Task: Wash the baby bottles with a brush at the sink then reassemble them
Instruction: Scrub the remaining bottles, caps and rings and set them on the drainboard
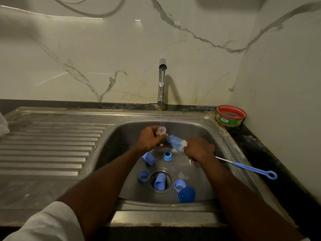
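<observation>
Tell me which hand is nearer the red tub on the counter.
Right. The right hand grips the brush in the basin's right half, on the side toward the red tub. The left hand holds a clear teat under the tap stream, farther left.

The scene is dim, with a yellowish-green cast. Light seems to fall from above and the left: bright streaks of glare lie on the glossy marble wall (97, 49), and the tap (162, 84) throws a soft shadow to its right. Wide-angle distortion bends the sink (57, 136) edges and wall lines. Detail is soft, the corners dark
</observation>
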Demonstrator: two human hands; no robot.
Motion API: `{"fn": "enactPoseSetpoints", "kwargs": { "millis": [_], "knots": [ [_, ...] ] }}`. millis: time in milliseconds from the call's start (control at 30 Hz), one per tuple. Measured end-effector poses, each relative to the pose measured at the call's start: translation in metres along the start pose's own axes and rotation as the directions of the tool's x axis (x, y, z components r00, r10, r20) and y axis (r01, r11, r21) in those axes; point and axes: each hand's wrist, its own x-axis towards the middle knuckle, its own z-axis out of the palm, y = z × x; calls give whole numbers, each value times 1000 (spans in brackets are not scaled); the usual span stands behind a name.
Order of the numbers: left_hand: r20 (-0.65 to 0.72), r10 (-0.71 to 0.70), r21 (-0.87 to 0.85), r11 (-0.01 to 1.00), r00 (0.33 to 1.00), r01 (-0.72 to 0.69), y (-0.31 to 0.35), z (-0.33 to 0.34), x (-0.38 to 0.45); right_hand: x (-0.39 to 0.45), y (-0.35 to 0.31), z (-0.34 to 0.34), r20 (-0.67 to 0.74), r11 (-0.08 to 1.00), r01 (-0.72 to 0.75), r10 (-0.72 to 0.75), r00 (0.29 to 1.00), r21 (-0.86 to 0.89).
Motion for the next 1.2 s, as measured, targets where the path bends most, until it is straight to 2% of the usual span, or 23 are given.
{"fn": "enactPoseSetpoints", "kwargs": {
  "millis": [133,233,400,533,600,667,733,767,833,900,933,1000,1067,1133,1200],
  "knots": [
    [-110,95,136,987,989,-80,-4,-1,3,0,2,1,-20,1000,16,-16,1000,-8],
    [-137,128,199,975,982,-100,-7,-2,4,1,0,0,-85,999,29,-31,996,-23],
    [-124,59,165,986,990,-38,-10,1,4,2,-6,-1,-83,997,50,-56,995,-63],
    [-84,68,154,987,994,-55,-5,4,3,1,-5,-3,-100,993,43,-54,994,-108],
    [-70,96,190,978,993,-81,0,5,1,2,-5,-6,-110,993,30,-42,993,-112],
    [-25,104,313,945,994,-91,2,4,2,1,-6,-8,-111,993,26,-39,993,-112],
    [69,58,527,846,996,-86,8,2,2,-1,-7,-10,-103,993,35,-47,994,-109],
    [105,29,664,742,994,-92,12,1,1,-1,-6,-10,-98,993,50,-60,993,-107],
    [143,-10,881,457,990,-123,24,0,-4,-4,-4,-13,-107,993,76,-85,991,-86],
    [160,-12,960,234,987,-153,34,6,-11,-7,-1,-15,-100,993,99,-104,989,-60],
    [172,-13,973,157,985,-168,37,9,-13,-9,0,-15,-90,993,107,-110,990,-46],
    [182,-14,980,80,983,-181,41,12,-18,-11,1,-16,-73,993,117,-118,990,-18],
    [177,-17,977,126,984,-173,46,4,-21,-12,1,-20,-69,993,121,-120,990,16],
    [146,1,957,253,989,-141,45,-8,-20,-13,2,-23,-88,990,136,-132,987,35],
    [119,-18,899,426,993,-100,44,-20,-20,-15,2,-25,-139,986,166,-163,977,17]
  ]
}}
